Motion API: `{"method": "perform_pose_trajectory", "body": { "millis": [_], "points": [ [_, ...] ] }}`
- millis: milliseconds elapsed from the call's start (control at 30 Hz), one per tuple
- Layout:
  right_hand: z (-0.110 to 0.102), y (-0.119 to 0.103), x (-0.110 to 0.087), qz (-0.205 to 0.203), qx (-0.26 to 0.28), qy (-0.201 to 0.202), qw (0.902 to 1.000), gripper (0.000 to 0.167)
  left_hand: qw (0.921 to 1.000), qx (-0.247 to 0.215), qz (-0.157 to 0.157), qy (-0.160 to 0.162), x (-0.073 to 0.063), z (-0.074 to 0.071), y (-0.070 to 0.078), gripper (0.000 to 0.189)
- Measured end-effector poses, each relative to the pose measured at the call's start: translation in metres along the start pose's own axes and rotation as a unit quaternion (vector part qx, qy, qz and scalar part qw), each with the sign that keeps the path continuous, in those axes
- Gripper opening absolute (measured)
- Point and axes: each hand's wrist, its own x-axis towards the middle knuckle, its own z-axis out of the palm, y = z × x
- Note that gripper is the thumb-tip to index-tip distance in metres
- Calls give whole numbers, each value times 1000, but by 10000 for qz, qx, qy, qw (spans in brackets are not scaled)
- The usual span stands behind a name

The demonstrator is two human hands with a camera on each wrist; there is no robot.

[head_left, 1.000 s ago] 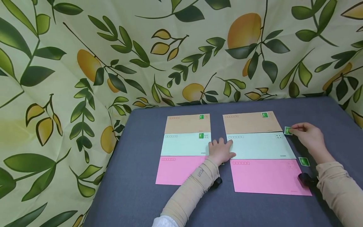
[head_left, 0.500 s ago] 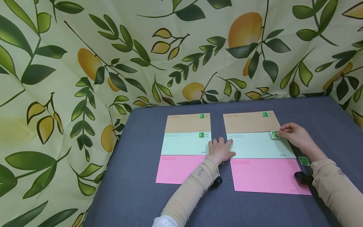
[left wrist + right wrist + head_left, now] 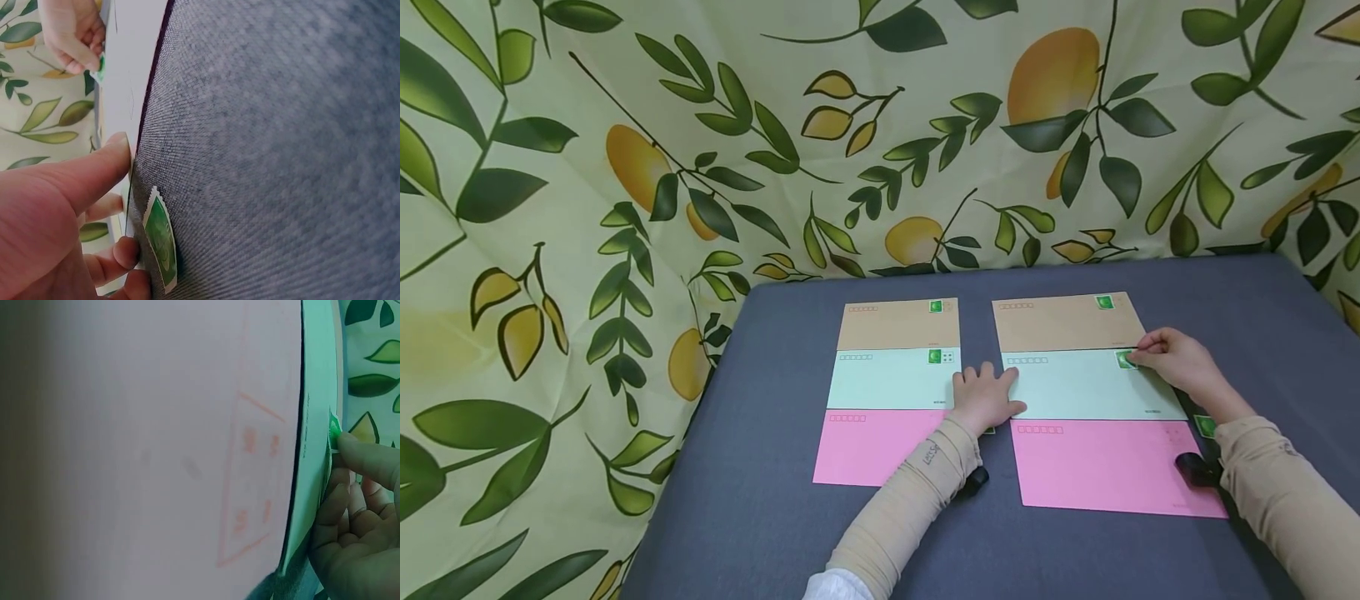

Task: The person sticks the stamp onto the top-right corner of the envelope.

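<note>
From my remote seat: pale fabric backdrop [image 3: 820, 187], lightly creased, spans far side and left; print of green leaves [image 3: 908, 31] and orange fruits [image 3: 1054, 77]. Blue-grey cloth-covered table [image 3: 730, 492] just before it; left wrist view gives me ribbed weave. Light soft, diffuse.

Table [image 3: 722, 517], lower centre and right of the frame, before a cloth backdrop [image 3: 760, 208]. On it: left column [image 3: 887, 379] and right column [image 3: 1067, 392], three envelopes each. Left hand [image 3: 983, 400] across the gap between; one stamp [image 3: 160, 240] beside it. Right hand [image 3: 1176, 367], with pinched stamp [image 3: 1125, 359], at the right column's middle envelope, upper right corner.
</note>
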Motion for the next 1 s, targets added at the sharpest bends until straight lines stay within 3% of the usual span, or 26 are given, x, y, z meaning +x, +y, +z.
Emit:
{"method": "perform_pose_trajectory", "body": {
  "millis": [433, 1000],
  "points": [
    [4, -2, 1, 110, -298, 127, 9994, 35, 10000, -9, 40, 14, 0, 2, -1, 57],
    [4, -4, 2, -217, -670, -25, 9975, 27, 10000, -23, 56, -50, 0, -1, -1, 57]
  ]
}}
